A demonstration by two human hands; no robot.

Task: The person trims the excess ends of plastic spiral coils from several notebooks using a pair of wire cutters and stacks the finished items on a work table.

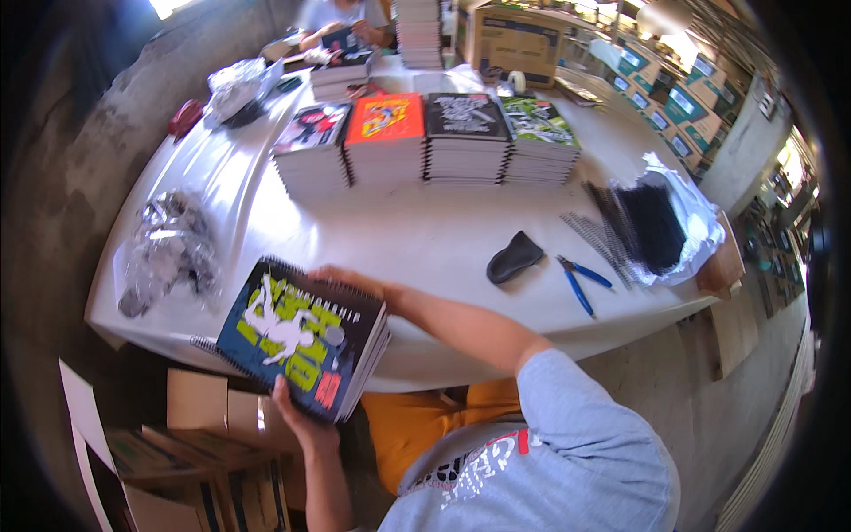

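I hold a small stack of spiral-bound notebooks (288, 337) tilted over the table's near left edge. The top cover is dark with a white player figure and lime-green lettering. My left hand (300, 415) is closed on the near edge, its thumb on the cover and its other fingers hidden beneath. At the far edge, my right hand (348, 277) grips the stack, with most of its fingers out of sight behind it. Beyond, a row of notebook stacks stands on the table, with red-and-white, orange (386, 120), black (465, 120) and green (539, 122) covers.
Blue-handled pliers (581, 282) and a black pouch-like item (515, 257) lie on the white-covered table (417, 235). Black binding coils (651, 226) sit at right, plastic bags (173, 248) at left. Cardboard boxes (199, 399) stand below left. Another person (346, 22) works across the table.
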